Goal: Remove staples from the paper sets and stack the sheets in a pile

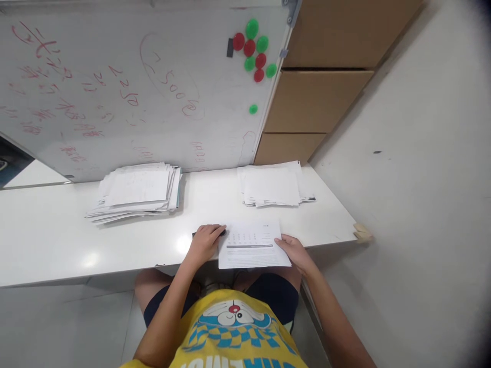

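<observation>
A printed white sheet of paper point(251, 255) lies at the table's front edge, its lower part reaching out over my lap. It carries rows of small print and a dark band across the middle. My right hand point(295, 250) pinches its right edge, thumb on top. At the sheet's upper left corner, my left hand point(207, 241) is closed over a black object point(223, 232). Only the ends of that object show on either side of the hand, so its kind is hidden.
On the white table point(215, 199) stand a thick paper stack point(138, 189) at left and a thinner paper stack point(272, 186) at right. Behind rises a whiteboard point(215, 76) with red writing and round magnets point(249, 48). Cardboard boxes point(318, 99) and a wall point(422, 179) bound the right side.
</observation>
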A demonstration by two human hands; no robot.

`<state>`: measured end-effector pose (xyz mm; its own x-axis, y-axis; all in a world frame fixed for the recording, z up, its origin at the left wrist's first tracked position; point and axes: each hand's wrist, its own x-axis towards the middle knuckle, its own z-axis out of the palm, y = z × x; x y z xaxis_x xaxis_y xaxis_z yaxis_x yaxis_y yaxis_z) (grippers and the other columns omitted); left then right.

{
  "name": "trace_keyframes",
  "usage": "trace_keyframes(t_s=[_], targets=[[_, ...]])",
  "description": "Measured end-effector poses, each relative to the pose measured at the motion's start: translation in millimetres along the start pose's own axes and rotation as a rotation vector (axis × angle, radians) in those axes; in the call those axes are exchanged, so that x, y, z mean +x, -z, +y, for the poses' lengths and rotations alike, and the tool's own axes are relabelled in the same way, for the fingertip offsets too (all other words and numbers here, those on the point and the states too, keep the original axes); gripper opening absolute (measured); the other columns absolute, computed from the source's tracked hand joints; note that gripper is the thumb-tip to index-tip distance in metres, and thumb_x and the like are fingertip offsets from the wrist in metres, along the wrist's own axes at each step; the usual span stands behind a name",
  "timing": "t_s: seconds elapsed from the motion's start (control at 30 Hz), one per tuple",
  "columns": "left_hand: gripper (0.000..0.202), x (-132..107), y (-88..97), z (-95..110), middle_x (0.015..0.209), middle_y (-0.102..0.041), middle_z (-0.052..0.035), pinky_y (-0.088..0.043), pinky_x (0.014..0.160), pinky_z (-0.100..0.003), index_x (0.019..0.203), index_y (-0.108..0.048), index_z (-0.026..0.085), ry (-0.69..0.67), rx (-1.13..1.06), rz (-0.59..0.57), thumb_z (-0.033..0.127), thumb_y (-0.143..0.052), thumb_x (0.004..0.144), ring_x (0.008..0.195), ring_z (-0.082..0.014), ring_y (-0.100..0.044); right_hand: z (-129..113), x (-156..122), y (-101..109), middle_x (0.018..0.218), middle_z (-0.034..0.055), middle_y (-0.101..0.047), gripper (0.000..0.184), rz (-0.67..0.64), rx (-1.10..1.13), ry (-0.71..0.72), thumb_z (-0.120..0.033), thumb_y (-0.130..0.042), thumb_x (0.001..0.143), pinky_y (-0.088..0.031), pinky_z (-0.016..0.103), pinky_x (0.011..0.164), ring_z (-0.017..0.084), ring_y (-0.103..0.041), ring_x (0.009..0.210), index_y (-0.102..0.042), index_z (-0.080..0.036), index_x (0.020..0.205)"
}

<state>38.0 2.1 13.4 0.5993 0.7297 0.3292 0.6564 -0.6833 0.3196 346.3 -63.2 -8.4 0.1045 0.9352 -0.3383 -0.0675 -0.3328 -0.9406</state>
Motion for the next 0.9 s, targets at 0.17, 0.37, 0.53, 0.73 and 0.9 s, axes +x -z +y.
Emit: trace_keyframes(t_s=[0.17,0.37,0.53,0.73,0.9], targets=[[0.037,-1,-8.0,-6,0.113,-0.067,-0.0099,-0.047,0.083,-0.039,0.125,-0.058,0.023,-0.038,-0.013,0.053,0.015,-0.042,0.092,0.102,-0.0230,-0.062,0,-1,-5,0.088,0.0094,-0.076,0.044,0.018,0.022,0.004,-0.054,-0.075,0.065,-0.054,0.041,0.072,0.029,-0.070,0.079,-0.074,-0.017,0.088],[0.043,-2,-12.3,-14,0.112,-0.067,-0.0109,-0.049,0.081,-0.038,0.124,-0.059,0.024,-0.101,0.080,0.042,0.009,-0.044,0.087,0.101,-0.0236,-0.063,-2,2,-9,0.085,0.0087,-0.076,0.046,0.016,0.032,0.018,-0.056,-0.076,0.062,-0.054,0.042,0.076,0.029,-0.070,0.079,-0.074,-0.017,0.087],[0.044,-2,-7.2,-13,0.113,-0.068,-0.0103,-0.051,0.077,-0.034,0.129,-0.055,0.024,-0.166,0.131,0.151,0.010,-0.042,0.089,0.098,-0.0212,-0.066,-8,3,-11,0.085,0.0086,-0.076,0.046,-0.024,-0.010,0.081,-0.057,-0.070,0.069,-0.053,0.042,0.075,0.029,-0.069,0.081,-0.073,-0.017,0.090],[0.049,-14,9.4,-11,0.124,-0.063,-0.0086,-0.043,0.098,-0.044,0.135,-0.048,0.026,-0.133,0.147,0.290,0.012,-0.050,0.087,0.121,-0.0255,-0.054,-38,29,24,0.076,0.0062,-0.073,0.042,0.034,-0.152,0.184,-0.056,-0.067,0.069,-0.051,0.039,0.070,0.028,-0.066,0.076,-0.071,-0.017,0.083],[0.043,-36,15.0,-37,0.103,-0.068,-0.0074,-0.045,0.094,-0.046,0.126,-0.056,0.025,0.039,0.119,0.506,0.010,-0.049,0.086,0.116,-0.0273,-0.055,-78,100,53,0.075,0.0073,-0.070,0.028,0.528,-0.438,0.437,-0.046,-0.058,0.076,-0.046,0.039,0.079,0.026,-0.061,0.081,-0.063,-0.020,0.070]])
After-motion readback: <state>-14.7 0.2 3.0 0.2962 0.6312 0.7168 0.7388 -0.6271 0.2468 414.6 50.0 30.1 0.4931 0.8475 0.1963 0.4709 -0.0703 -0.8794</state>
